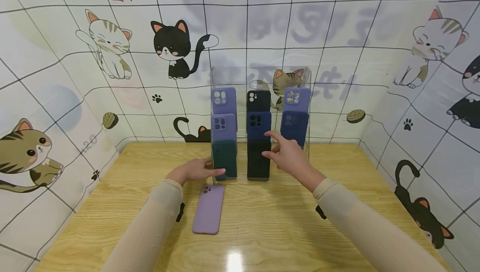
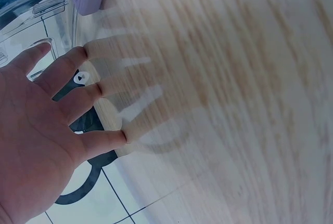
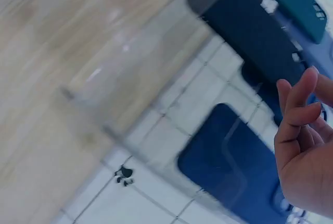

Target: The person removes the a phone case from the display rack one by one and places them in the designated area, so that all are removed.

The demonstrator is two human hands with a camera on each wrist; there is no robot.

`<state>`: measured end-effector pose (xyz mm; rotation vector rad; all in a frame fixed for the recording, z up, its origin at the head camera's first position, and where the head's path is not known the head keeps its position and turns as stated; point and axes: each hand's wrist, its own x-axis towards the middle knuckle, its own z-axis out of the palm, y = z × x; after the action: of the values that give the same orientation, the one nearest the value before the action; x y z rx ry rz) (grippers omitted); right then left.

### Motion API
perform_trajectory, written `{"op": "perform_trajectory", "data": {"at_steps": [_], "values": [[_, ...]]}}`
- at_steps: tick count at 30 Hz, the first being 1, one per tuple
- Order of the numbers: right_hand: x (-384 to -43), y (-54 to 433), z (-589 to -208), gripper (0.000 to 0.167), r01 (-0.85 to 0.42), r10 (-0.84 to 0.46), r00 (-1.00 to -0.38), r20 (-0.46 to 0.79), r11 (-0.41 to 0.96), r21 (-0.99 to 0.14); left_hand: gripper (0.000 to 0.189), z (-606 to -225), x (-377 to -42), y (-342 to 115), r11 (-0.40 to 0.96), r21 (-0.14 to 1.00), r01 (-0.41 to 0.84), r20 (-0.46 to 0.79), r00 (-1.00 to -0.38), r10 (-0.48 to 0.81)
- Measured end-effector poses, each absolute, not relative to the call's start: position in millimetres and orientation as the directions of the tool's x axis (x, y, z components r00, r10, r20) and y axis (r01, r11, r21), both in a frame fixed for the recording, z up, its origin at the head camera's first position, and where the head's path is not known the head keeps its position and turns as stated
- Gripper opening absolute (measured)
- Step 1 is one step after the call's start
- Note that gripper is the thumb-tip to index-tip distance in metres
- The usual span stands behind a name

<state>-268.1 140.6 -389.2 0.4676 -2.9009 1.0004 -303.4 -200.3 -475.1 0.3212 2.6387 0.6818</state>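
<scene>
A clear display stand (image 1: 229, 72) holds phone cases in three columns. My left hand (image 1: 194, 169) is at its lower left side, thumb across the bottom of a dark teal case (image 1: 225, 155). In the left wrist view that hand's fingers (image 2: 62, 70) are spread beside the clear plastic. My right hand (image 1: 294, 157) is at the middle column, thumb by a black case (image 1: 258, 163) and index fingertip over the edge of a navy case (image 1: 256, 124). Nothing sits between its fingers (image 3: 304, 94) in the right wrist view. A lilac phone case (image 1: 208, 211) lies on the table before the stand.
Two purple cases (image 1: 224, 95) stand behind the teal one. A black case (image 1: 258, 99) tops the middle column; a purple case (image 1: 297, 97) and another navy case (image 1: 294, 126) fill the right. Cat-printed white walls (image 1: 225, 9) enclose the wooden table (image 1: 337, 201).
</scene>
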Motion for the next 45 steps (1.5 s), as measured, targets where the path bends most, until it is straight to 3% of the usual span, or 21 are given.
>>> {"op": "perform_trajectory", "data": {"at_steps": [4, 10, 32, 45], "values": [[-272.8, 150.5, -402.8, 0.072, -0.281, -0.279, -0.955, 0.096, 0.762, -0.583, 0.116, -474.6, -303.2, -200.6, 0.855, 0.505, 0.118, -0.317, -0.896, 0.311], [-274.1, 152.5, -424.9, 0.083, -0.242, -0.280, -0.959, 0.046, 0.719, -0.651, 0.118, -476.3, -303.9, -200.6, 0.857, 0.501, 0.117, -0.322, -0.894, 0.311], [-276.7, 148.8, -451.8, 0.084, -0.277, -0.280, -0.953, 0.112, 0.663, -0.696, 0.115, -471.0, -299.9, -198.2, 0.860, 0.495, 0.119, -0.317, -0.897, 0.307], [-283.1, 146.7, -448.8, 0.084, -0.352, -0.315, -0.935, 0.166, 0.747, -0.565, 0.116, -474.1, -301.7, -199.6, 0.864, 0.488, 0.121, -0.314, -0.900, 0.303]]}}
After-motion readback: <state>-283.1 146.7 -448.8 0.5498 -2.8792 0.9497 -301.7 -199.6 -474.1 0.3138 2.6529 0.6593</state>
